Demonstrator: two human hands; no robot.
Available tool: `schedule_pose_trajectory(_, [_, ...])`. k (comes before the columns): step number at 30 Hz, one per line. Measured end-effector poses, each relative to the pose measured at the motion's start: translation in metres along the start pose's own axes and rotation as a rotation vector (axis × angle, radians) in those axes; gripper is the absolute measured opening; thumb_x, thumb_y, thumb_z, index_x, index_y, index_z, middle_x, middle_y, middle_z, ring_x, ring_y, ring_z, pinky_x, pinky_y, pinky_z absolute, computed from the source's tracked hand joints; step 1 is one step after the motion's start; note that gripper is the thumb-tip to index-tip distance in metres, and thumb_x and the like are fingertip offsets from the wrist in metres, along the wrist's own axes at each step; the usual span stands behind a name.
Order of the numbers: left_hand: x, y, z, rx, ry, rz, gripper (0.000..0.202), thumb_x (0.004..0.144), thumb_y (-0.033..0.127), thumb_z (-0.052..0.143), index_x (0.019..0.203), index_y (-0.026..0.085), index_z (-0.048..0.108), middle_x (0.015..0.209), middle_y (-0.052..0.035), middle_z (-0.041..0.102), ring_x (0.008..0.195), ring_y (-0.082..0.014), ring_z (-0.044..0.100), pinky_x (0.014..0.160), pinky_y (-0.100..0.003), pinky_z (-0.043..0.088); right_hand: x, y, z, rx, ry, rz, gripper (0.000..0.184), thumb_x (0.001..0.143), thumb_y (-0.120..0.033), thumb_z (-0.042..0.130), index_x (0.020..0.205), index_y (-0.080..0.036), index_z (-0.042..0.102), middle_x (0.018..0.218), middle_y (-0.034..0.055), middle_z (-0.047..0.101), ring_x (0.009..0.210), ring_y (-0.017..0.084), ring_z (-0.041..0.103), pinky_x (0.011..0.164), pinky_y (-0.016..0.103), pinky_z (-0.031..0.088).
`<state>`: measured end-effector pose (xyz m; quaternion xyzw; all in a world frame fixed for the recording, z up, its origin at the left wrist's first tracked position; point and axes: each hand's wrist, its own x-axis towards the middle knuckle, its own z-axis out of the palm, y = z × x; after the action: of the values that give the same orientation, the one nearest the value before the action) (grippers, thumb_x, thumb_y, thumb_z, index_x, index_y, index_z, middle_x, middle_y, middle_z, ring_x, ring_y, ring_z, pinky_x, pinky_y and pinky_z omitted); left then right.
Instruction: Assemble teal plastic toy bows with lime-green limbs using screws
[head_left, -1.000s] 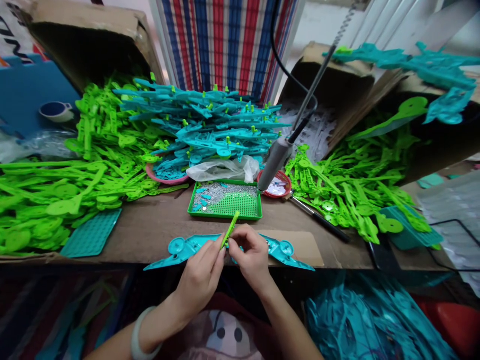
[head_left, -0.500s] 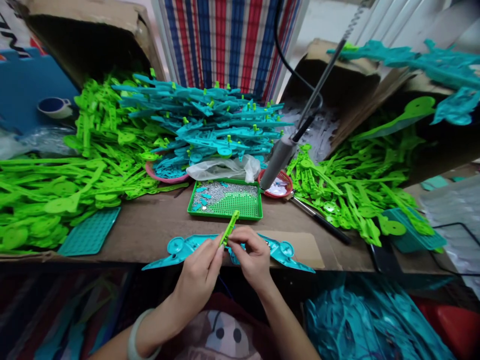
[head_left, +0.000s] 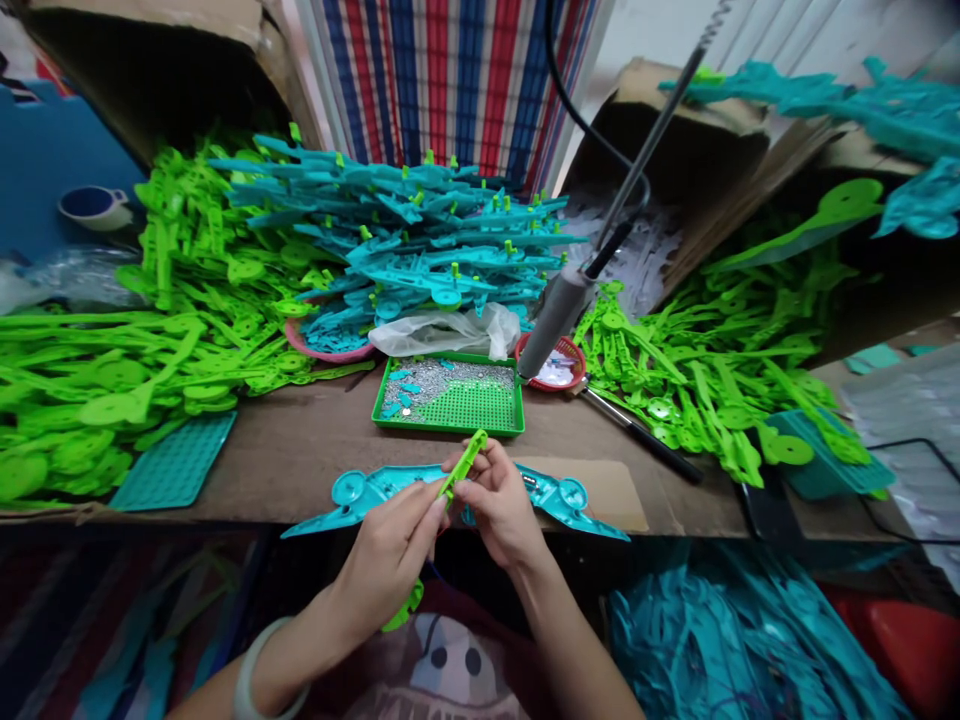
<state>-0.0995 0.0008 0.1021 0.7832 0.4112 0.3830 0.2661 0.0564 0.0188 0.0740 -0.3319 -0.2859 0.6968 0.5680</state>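
Note:
A long teal plastic part point(head_left: 360, 492) lies across the table's front edge, its round ends out to both sides. Over its middle my left hand point(head_left: 395, 553) and my right hand point(head_left: 499, 505) both pinch a thin green plastic strip point(head_left: 461, 466). The strip slants up to the right above my fingers, and its lower green end point(head_left: 403, 608) shows below my left hand. My fingers hide the middle of the teal part.
A green tray point(head_left: 450, 405) of small metal bits sits just behind my hands. A hanging powered screwdriver point(head_left: 559, 310) dips toward a red bowl point(head_left: 556, 365). Heaps of green parts point(head_left: 150, 340) and teal parts point(head_left: 420, 250) fill the back; a teal mat point(head_left: 176, 462) lies left.
My hands have lifted slightly and the green strip has tilted more to the right. Its lower end now shows below my left hand. The teal part has not moved.

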Motion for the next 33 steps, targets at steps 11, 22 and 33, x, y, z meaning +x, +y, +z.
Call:
schedule_pose_trajectory(11, [0.004,-0.007,-0.021,-0.044,-0.166,-0.077,0.019,0.102,0.027,0.048,0.103,0.020,0.066,0.090,-0.0018,0.066,0.084,-0.0143,0.062,0.077,-0.024,0.049,0.027,-0.043,0.011,-0.279,-0.120,-0.069,0.025,0.070,-0.032,0.086,0.085,-0.019,0.070,0.078,0.0001,0.070,0.072,0.014,0.065,0.072,0.029,0.053])
schedule_pose_trajectory(22, [-0.030,-0.070,-0.122,-0.089,0.266,-0.584,0.042,0.083,0.060,0.067,0.090,0.019,0.065,0.076,0.0003,0.067,0.069,-0.0173,0.061,0.067,-0.026,0.052,0.060,-0.001,0.067,-1.211,-0.546,-0.440,0.065,0.090,-0.042,0.072,0.141,-0.012,0.047,0.130,0.0187,0.063,0.119,0.030,0.060,0.104,0.052,0.049])
schedule_pose_trajectory(33, [-0.042,-0.095,-0.059,-0.640,0.155,-0.834,0.045,0.078,0.054,0.078,0.100,0.016,0.070,0.093,-0.0044,0.075,0.076,-0.0165,0.069,0.072,-0.026,0.060,0.022,-0.003,-0.056,-1.740,-0.568,-0.610,0.042,0.100,-0.031,0.055,0.139,-0.015,0.052,0.122,0.0178,0.066,0.110,0.030,0.061,0.094,0.051,0.055])
